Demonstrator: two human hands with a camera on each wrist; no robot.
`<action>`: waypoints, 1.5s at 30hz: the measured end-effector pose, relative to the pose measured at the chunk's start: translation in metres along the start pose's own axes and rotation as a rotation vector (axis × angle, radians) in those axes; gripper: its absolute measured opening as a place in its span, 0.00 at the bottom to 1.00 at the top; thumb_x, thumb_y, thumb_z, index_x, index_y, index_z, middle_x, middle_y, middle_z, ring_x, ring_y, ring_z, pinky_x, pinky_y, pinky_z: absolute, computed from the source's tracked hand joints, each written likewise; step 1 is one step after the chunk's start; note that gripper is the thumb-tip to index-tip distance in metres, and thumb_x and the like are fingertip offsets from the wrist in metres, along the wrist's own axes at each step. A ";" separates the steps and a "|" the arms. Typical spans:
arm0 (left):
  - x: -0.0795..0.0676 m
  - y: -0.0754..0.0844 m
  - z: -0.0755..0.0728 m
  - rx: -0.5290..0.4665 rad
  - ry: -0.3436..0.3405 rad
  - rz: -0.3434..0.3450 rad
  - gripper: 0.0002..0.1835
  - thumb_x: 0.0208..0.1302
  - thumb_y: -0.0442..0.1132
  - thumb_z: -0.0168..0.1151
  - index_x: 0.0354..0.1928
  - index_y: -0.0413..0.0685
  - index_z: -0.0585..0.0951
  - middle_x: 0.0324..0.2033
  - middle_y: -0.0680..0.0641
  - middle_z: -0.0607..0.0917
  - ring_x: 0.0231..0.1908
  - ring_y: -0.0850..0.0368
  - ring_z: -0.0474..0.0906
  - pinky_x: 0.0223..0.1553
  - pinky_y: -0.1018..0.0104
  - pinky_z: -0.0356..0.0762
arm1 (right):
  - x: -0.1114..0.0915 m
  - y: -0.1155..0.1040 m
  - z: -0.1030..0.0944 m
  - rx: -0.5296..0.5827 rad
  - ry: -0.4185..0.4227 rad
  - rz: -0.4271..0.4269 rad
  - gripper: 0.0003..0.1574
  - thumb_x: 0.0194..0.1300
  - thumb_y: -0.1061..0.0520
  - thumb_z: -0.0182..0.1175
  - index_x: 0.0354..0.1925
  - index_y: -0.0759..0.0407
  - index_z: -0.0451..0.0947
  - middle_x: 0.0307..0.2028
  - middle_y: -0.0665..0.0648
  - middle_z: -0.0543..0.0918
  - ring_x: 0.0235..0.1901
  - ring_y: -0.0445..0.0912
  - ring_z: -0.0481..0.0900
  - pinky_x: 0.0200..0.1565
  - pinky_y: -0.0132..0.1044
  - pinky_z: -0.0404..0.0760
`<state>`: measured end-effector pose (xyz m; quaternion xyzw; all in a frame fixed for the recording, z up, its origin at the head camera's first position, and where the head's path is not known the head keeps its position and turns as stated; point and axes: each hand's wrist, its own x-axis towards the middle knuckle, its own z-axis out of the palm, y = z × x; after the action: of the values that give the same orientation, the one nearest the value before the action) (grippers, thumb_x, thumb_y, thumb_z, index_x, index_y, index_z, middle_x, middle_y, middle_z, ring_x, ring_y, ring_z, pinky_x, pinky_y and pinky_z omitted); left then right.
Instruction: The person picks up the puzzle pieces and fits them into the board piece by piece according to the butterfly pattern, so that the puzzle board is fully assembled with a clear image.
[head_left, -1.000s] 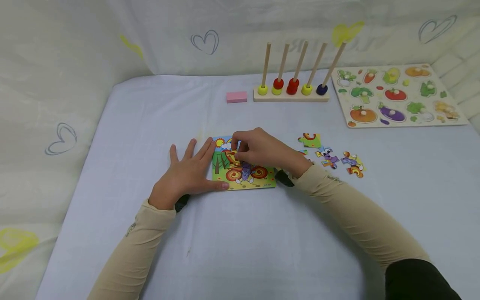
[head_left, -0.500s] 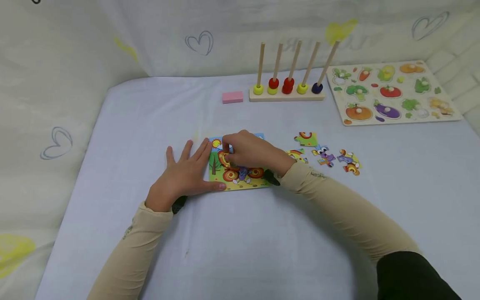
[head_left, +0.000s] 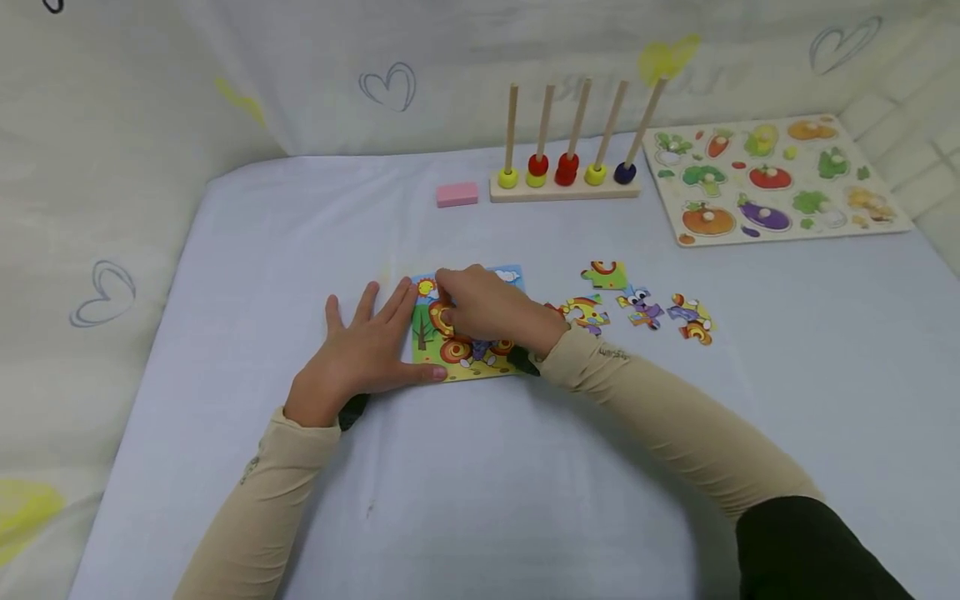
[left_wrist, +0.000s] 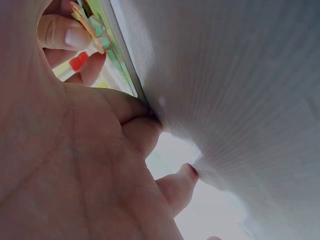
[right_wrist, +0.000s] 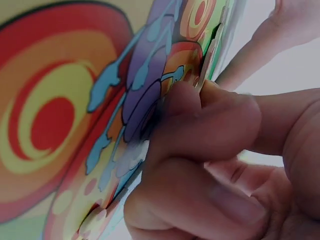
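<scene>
- Puzzle board, one, near the middle of the surface, partly hidden by the hands.
- Left hand: fingers spread along the board's left edge, thumb on its near left corner, grasping nothing.
- Right hand: thumb and fingers pinch one puzzle piece over the board.
- Loose pieces, at least four, right of the board; some are partly hidden by the right wrist.
- Abacus, one, by the far edge: five pegs; three yellow beads, three red beads, one dark blue bead.
- Pink block, one, left of the abacus.
- Vegetable board, one, at the far right corner.
- Sleeves, two, with small lettering by the cuffs, too small to read.
</scene>
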<state>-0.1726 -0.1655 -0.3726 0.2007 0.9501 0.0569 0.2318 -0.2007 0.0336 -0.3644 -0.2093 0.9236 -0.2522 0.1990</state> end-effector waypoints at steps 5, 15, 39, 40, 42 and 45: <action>-0.001 -0.001 0.001 0.001 -0.005 -0.005 0.69 0.63 0.78 0.64 0.87 0.51 0.37 0.87 0.51 0.36 0.83 0.34 0.27 0.70 0.21 0.19 | -0.001 -0.002 0.002 -0.012 0.003 0.025 0.11 0.79 0.58 0.62 0.49 0.64 0.73 0.37 0.59 0.83 0.33 0.49 0.84 0.34 0.36 0.84; -0.001 -0.004 0.003 0.000 0.001 0.001 0.68 0.63 0.78 0.64 0.88 0.51 0.37 0.87 0.51 0.36 0.83 0.33 0.28 0.69 0.20 0.19 | -0.001 0.003 0.003 0.005 -0.004 0.020 0.13 0.79 0.54 0.64 0.48 0.62 0.76 0.35 0.57 0.84 0.31 0.47 0.80 0.33 0.36 0.79; -0.001 0.000 0.001 0.005 0.000 0.009 0.68 0.63 0.77 0.64 0.87 0.50 0.37 0.87 0.50 0.36 0.83 0.33 0.27 0.69 0.20 0.19 | 0.005 0.002 -0.002 -0.001 -0.033 -0.022 0.12 0.80 0.56 0.63 0.38 0.62 0.78 0.31 0.57 0.82 0.28 0.47 0.80 0.32 0.34 0.78; -0.001 0.000 0.001 0.003 0.000 0.010 0.68 0.64 0.77 0.64 0.87 0.50 0.37 0.87 0.50 0.36 0.83 0.33 0.27 0.69 0.20 0.19 | 0.004 0.003 -0.002 0.003 -0.028 -0.028 0.12 0.80 0.56 0.63 0.38 0.62 0.78 0.31 0.56 0.82 0.28 0.46 0.80 0.32 0.34 0.78; 0.000 0.000 0.001 0.001 0.001 0.012 0.68 0.64 0.77 0.64 0.87 0.50 0.37 0.87 0.49 0.36 0.83 0.33 0.28 0.69 0.20 0.19 | 0.001 0.006 -0.002 0.014 -0.016 -0.051 0.12 0.80 0.56 0.63 0.38 0.62 0.78 0.30 0.56 0.82 0.28 0.46 0.79 0.32 0.34 0.76; 0.000 -0.001 0.001 0.000 0.002 0.012 0.68 0.64 0.78 0.63 0.87 0.50 0.37 0.87 0.49 0.37 0.83 0.32 0.27 0.69 0.21 0.18 | -0.006 0.011 -0.003 0.045 0.009 -0.102 0.11 0.79 0.57 0.63 0.38 0.60 0.78 0.29 0.54 0.82 0.29 0.46 0.77 0.34 0.35 0.75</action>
<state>-0.1721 -0.1661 -0.3733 0.2064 0.9491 0.0585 0.2304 -0.2002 0.0456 -0.3667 -0.2506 0.9066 -0.2839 0.1862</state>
